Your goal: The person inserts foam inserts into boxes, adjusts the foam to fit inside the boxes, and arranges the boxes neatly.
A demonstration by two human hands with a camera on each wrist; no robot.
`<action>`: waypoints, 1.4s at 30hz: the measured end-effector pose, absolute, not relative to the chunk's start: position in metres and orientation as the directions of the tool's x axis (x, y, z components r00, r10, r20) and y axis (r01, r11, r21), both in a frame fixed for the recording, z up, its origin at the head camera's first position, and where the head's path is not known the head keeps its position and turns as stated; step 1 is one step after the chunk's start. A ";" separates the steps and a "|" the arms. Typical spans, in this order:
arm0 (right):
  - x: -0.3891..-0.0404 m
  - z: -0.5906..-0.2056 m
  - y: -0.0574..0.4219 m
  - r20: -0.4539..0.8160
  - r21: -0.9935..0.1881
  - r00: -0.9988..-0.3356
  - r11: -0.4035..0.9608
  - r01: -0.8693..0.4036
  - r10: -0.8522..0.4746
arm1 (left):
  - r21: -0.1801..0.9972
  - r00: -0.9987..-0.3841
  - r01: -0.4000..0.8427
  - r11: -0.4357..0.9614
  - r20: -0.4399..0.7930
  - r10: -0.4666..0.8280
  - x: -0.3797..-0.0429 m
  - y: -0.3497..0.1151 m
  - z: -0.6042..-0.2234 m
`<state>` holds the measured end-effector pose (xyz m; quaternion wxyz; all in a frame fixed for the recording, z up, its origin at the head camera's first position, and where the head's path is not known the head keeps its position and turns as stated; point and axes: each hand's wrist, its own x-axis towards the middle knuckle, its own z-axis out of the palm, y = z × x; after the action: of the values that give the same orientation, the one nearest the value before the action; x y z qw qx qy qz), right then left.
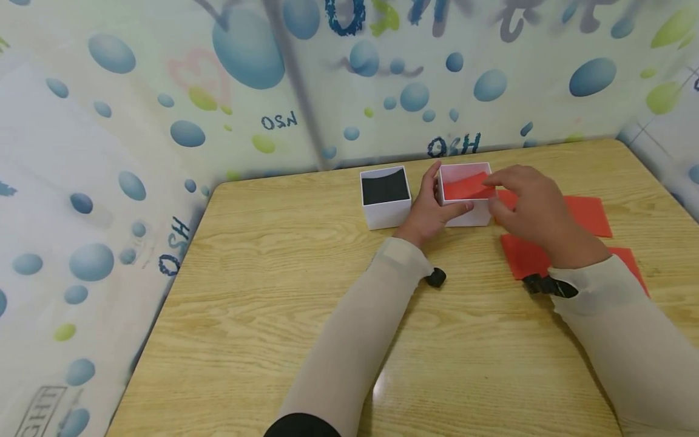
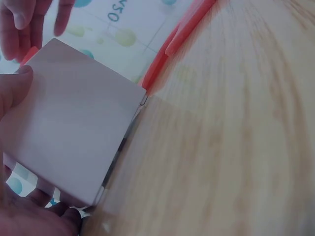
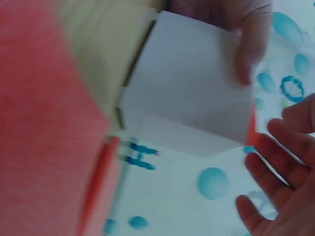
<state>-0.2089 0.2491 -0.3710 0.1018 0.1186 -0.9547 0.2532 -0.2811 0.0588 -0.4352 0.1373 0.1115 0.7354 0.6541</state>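
Observation:
A white open-topped box (image 1: 476, 216) stands near the table's back edge with a red felt-like piece (image 1: 465, 187) inside it. My left hand (image 1: 426, 213) grips this box, thumb across the front wall and fingers along its left side; the left wrist view shows the thumb on the white wall (image 2: 74, 118). At the box's right rim is my right hand (image 1: 537, 209), its fingertips beside the red piece. In the right wrist view the fingers of that hand (image 3: 285, 172) are spread and loosely bent, with nothing held between them.
Left of the gripped box stands a second white box (image 1: 384, 213) with a black piece (image 1: 384, 187) in it. Two flat red pieces lie on the table to the right, one farther back (image 1: 590, 215) and one nearer (image 1: 519, 258), partly under my right forearm. A patterned wall rises behind the table (image 1: 262, 261).

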 end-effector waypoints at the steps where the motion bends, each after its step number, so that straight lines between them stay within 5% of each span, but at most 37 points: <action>1: -0.207 -0.368 0.248 0.235 -0.429 -0.951 0.857 -0.286 -0.200 | 0.993 -0.937 -0.013 0.117 -0.053 0.345 -0.281 0.059 -0.435; 10: -0.204 -0.360 0.241 0.074 -0.295 -0.947 0.900 -0.321 -0.313 | 0.992 -0.938 -0.018 0.121 -0.059 0.341 -0.280 0.059 -0.434; 22: -0.211 -0.369 0.241 0.001 -0.327 -0.961 0.908 -0.261 -0.276 | 0.993 -0.936 -0.017 0.114 -0.056 0.348 -0.281 0.060 -0.434; 33: -0.210 -0.356 0.273 0.083 -0.578 -0.994 0.809 -0.111 -0.078 | 0.994 -0.938 -0.038 0.102 -0.071 0.340 -0.281 0.056 -0.434; 42: -0.222 -0.380 0.308 -0.080 -0.579 -0.997 0.814 0.036 -0.012 | 0.993 -0.937 -0.049 0.112 -0.084 0.340 -0.279 0.057 -0.433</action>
<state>-0.2225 0.3084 -0.3799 -0.0398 -0.0063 -0.9516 0.3046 -0.2789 0.0574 -0.4332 0.1474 0.0996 0.7309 0.6589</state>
